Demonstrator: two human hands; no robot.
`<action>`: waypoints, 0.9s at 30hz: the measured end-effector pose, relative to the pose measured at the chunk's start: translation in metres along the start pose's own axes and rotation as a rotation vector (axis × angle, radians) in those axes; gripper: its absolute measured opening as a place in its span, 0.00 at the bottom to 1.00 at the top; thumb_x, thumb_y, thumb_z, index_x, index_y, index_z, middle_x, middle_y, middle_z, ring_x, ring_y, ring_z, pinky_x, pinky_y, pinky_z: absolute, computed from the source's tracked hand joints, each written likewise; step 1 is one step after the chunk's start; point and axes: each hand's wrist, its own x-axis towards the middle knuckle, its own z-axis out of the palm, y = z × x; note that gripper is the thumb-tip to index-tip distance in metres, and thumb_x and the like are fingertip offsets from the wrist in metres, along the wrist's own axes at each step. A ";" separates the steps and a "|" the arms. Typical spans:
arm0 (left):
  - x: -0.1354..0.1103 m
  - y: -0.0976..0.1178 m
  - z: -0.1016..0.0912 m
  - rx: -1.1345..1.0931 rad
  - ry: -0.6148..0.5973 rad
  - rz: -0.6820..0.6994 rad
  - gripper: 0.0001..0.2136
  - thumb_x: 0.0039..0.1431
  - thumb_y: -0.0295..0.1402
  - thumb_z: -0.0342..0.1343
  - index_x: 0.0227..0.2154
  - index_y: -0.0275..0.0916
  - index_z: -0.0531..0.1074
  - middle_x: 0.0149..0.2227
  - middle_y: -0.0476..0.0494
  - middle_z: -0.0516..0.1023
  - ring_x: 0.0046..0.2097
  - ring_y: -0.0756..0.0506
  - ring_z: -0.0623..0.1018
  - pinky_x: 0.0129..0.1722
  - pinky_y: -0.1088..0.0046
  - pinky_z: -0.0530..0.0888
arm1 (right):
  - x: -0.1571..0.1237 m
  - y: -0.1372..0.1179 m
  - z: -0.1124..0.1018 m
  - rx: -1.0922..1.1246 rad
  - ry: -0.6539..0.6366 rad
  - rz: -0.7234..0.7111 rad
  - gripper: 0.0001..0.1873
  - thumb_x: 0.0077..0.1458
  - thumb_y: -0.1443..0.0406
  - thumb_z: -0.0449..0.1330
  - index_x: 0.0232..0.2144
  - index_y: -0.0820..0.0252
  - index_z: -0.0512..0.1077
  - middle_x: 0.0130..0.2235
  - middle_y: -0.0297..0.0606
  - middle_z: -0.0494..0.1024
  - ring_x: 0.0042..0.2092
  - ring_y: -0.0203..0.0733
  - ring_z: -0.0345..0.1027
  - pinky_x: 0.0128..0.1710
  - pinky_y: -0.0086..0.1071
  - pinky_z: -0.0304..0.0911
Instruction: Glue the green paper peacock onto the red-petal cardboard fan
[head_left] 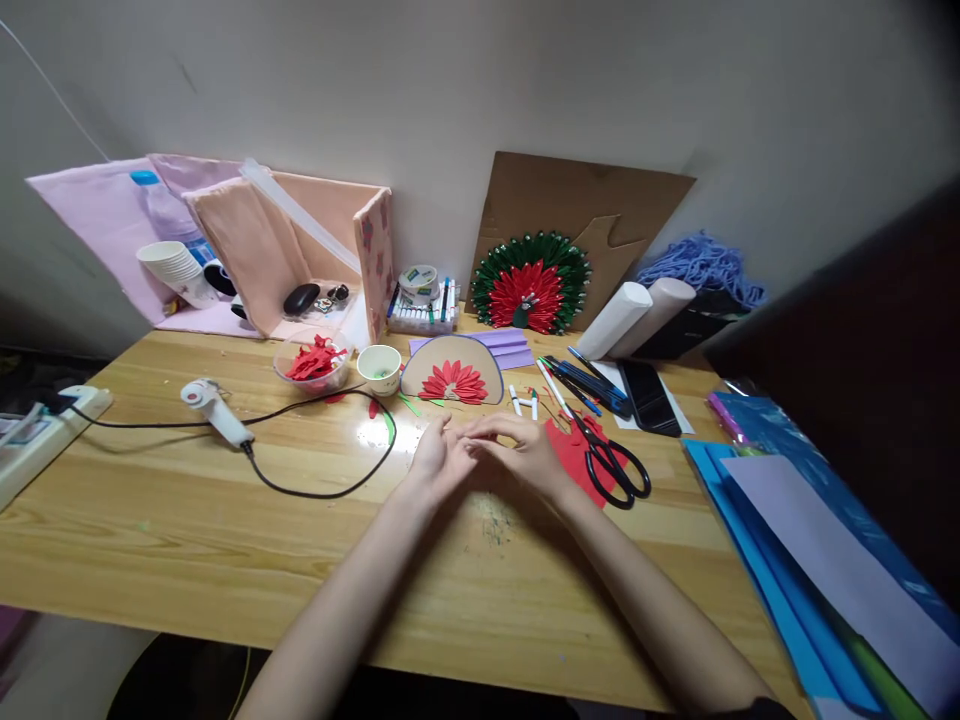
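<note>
My left hand (441,462) is turned palm up above the middle of the table, its thumb apart from its stretched fingers. From the right, my right hand (523,452) reaches over it, thumb and fingers brought together at the left fingertips. Anything pinched there is too small to make out. Just beyond my hands stands a beige half-round card (420,362) with a fan of red petals (454,384). Beside my right hand, black-handled scissors (600,455) lie on red paper (568,455). Two small white marker pieces (525,402) lie between them and the card.
A glue gun (221,415) with its black cord lies left, near a bowl of red scraps (313,365) and a paper cup (379,370). Behind stands a cardboard sheet (600,195) with a green-and-red peacock (529,283). A phone (649,398) and blue sheets (757,540) are right.
</note>
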 end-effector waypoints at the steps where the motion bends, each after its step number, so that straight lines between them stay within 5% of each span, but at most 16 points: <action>1: 0.002 -0.002 0.002 -0.064 -0.061 -0.065 0.19 0.63 0.33 0.36 0.25 0.31 0.69 0.25 0.40 0.70 0.25 0.51 0.71 0.27 0.77 0.72 | 0.000 0.002 0.001 -0.032 -0.041 -0.048 0.07 0.55 0.63 0.59 0.34 0.56 0.77 0.34 0.40 0.80 0.37 0.42 0.72 0.38 0.38 0.69; 5: 0.005 -0.006 0.001 -0.126 -0.079 -0.101 0.19 0.63 0.27 0.34 0.22 0.33 0.66 0.22 0.46 0.65 0.21 0.54 0.66 0.22 0.79 0.69 | -0.002 0.017 0.002 -0.140 -0.111 -0.190 0.07 0.56 0.65 0.59 0.32 0.58 0.78 0.35 0.42 0.79 0.38 0.41 0.71 0.37 0.37 0.68; 12: 0.006 -0.010 -0.004 -0.119 -0.093 -0.137 0.14 0.62 0.24 0.38 0.25 0.33 0.66 0.25 0.45 0.67 0.24 0.53 0.69 0.28 0.77 0.73 | -0.003 0.010 -0.008 -0.181 -0.132 -0.182 0.09 0.57 0.66 0.56 0.34 0.56 0.78 0.34 0.40 0.78 0.37 0.41 0.70 0.36 0.36 0.68; 17: 0.000 0.004 -0.031 -0.025 -0.026 -0.088 0.11 0.62 0.25 0.42 0.27 0.32 0.67 0.26 0.44 0.69 0.26 0.54 0.71 0.27 0.80 0.72 | 0.000 0.003 -0.013 0.053 0.060 0.103 0.06 0.55 0.65 0.59 0.33 0.57 0.78 0.34 0.39 0.79 0.37 0.41 0.72 0.39 0.37 0.68; 20: -0.006 0.023 -0.052 0.042 0.079 0.061 0.10 0.61 0.28 0.46 0.23 0.35 0.63 0.18 0.56 0.56 0.16 0.59 0.57 0.13 0.88 0.55 | -0.001 0.011 -0.006 0.175 0.219 0.316 0.07 0.49 0.64 0.64 0.32 0.58 0.77 0.34 0.39 0.80 0.37 0.41 0.73 0.40 0.37 0.68; 24: -0.009 0.038 -0.067 0.144 0.138 0.140 0.14 0.53 0.35 0.57 0.19 0.36 0.60 0.16 0.60 0.50 0.14 0.59 0.51 0.12 0.85 0.47 | -0.004 0.028 0.015 0.220 0.178 0.444 0.05 0.47 0.63 0.64 0.29 0.59 0.76 0.32 0.38 0.80 0.34 0.41 0.74 0.37 0.34 0.68; 27: -0.009 0.032 -0.070 0.380 0.217 0.302 0.14 0.45 0.37 0.64 0.19 0.35 0.66 0.16 0.57 0.60 0.17 0.58 0.61 0.16 0.84 0.56 | -0.005 0.035 0.032 0.198 0.103 0.430 0.05 0.49 0.63 0.62 0.28 0.58 0.76 0.31 0.37 0.79 0.33 0.41 0.73 0.35 0.34 0.67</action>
